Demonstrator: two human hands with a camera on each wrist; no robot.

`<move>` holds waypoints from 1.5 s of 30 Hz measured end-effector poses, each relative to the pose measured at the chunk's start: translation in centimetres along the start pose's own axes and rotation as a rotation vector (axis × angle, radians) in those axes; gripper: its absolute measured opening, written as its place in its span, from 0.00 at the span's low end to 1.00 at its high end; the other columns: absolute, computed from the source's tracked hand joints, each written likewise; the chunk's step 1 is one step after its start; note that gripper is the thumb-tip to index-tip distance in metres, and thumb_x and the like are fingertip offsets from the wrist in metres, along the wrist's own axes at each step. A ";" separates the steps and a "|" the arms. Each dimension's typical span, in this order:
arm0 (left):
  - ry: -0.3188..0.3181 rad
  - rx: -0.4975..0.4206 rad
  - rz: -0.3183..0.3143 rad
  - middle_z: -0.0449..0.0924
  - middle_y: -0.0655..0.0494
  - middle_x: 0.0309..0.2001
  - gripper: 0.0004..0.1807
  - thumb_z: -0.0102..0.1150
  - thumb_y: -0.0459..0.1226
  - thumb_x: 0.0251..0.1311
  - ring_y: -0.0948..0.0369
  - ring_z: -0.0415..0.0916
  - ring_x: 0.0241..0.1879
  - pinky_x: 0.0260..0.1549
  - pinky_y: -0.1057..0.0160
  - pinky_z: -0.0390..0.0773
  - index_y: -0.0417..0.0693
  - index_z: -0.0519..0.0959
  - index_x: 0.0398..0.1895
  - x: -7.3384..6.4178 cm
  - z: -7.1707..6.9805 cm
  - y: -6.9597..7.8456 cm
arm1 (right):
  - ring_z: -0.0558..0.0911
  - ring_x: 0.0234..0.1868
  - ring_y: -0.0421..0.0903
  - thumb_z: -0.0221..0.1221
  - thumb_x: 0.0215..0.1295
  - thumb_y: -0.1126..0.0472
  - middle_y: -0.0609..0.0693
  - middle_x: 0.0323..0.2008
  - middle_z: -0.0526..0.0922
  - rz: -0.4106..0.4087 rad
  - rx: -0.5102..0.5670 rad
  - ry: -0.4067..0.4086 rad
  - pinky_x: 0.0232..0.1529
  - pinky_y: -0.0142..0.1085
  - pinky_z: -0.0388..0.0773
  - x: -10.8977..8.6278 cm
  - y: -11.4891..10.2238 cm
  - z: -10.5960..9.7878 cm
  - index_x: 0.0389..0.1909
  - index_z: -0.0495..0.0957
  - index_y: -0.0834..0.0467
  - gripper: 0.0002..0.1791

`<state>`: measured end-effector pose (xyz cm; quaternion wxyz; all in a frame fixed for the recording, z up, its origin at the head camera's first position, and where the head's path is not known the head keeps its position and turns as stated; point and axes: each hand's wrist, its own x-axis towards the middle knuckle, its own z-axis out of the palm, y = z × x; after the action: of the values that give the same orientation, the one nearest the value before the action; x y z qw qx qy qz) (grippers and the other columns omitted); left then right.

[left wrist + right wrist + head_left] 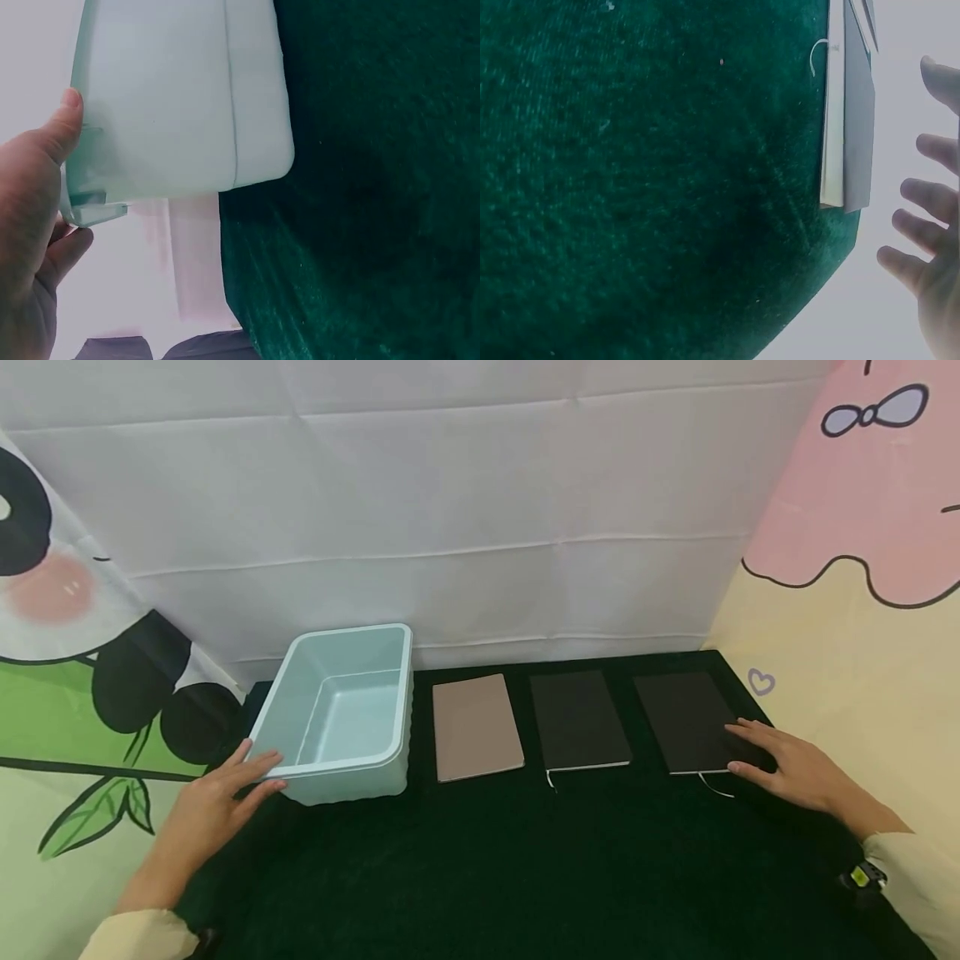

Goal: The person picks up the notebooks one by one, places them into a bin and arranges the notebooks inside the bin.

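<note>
A pale blue-green plastic bin (390,760) stands at the left of the dark green cloth. My left hand (213,810) holds its near left corner, thumb against the outer wall just under the rim, fingers over the rim. In the left wrist view the left hand (34,217) is around the corner of the bin (165,97). Farthest right lies a black notebook (682,718) with a white ribbon. Over its right edge hovers my right hand (795,768); in the right wrist view the fingers of this hand (937,195) are spread, apart from the notebook (859,135).
Between bin and right notebook lie a beige-pink notebook (476,727) and another black notebook (581,720) with a ribbon, spaced in a row. Dark green cloth (487,868) covers the table. A white cloth (480,510) hangs behind, with printed panels at both sides.
</note>
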<state>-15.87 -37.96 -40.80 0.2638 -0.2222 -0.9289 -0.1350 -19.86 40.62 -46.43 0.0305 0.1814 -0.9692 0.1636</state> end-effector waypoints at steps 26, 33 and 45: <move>0.122 -0.056 -0.017 0.79 0.68 0.57 0.30 0.81 0.31 0.39 0.83 0.61 0.67 0.25 0.73 0.73 0.52 0.88 0.52 -0.6 0.7 -0.3 | 0.72 0.61 0.80 0.62 0.70 0.42 0.77 0.68 0.66 0.147 0.073 -0.032 0.55 0.70 0.70 0.7 3.3 2.5 0.74 0.65 0.61 0.40; 0.117 -0.061 -0.039 0.74 0.81 0.59 0.31 0.82 0.31 0.38 0.80 0.62 0.68 0.42 0.85 0.67 0.52 0.88 0.53 -0.7 0.8 -0.3 | 0.83 0.47 0.69 0.63 0.70 0.43 0.77 0.66 0.69 0.142 0.040 -0.025 0.42 0.53 0.75 0.9 3.7 2.9 0.72 0.68 0.63 0.39; 0.110 -0.084 -0.069 0.74 0.82 0.59 0.30 0.81 0.30 0.41 0.81 0.62 0.68 0.43 0.87 0.65 0.53 0.88 0.53 -0.7 0.9 -0.2 | 0.77 0.56 0.77 0.62 0.70 0.41 0.80 0.66 0.66 0.171 0.027 -0.029 0.41 0.50 0.72 1.1 3.4 3.4 0.71 0.69 0.63 0.39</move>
<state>-15.86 -38.07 -41.99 0.3002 -0.1933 -0.9135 -0.1952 -22.07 42.10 -50.58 0.0002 0.1007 -0.9792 0.1761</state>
